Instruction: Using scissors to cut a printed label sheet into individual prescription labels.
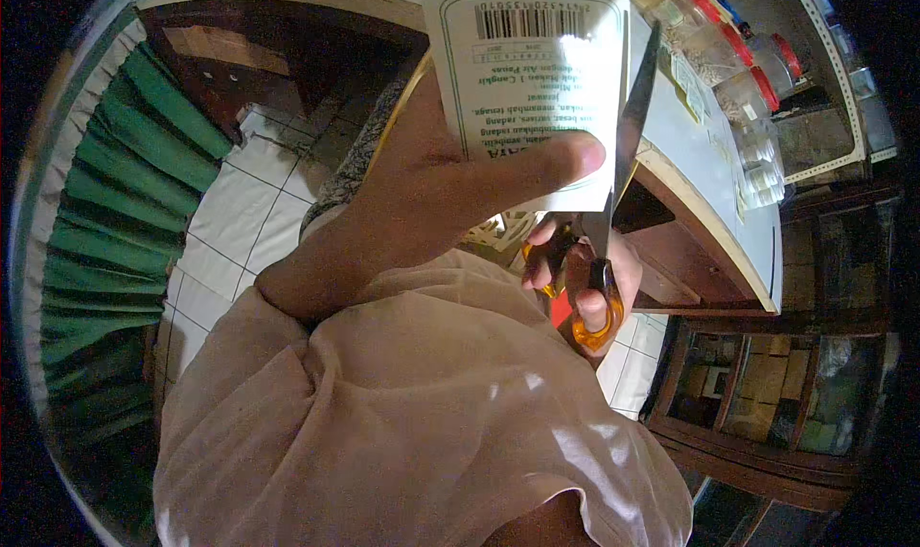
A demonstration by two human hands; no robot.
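My left hand (460, 180) pinches a white printed paper label (539, 115), the thumb lying across its lower part and the fingers hidden behind it. The label has a green border line, a barcode and upside-down writing. In my right hand (622, 266) is a pair of scissors (636, 108) with amber handles, my thumb and fingers through the loops. The blades point up along the label's right edge, one in front; much of the other is hidden behind the paper. Whether the blades touch the edge I cannot tell.
A white-topped table (708, 180) curves around in front, with clear jars with red lids (747, 90) at its right. Metal shelving (826, 166) stands beyond. A green curtain (122, 187) hangs at left, above white floor tiles (237, 194). A glass-fronted wooden cabinet (762, 439) is at lower right.
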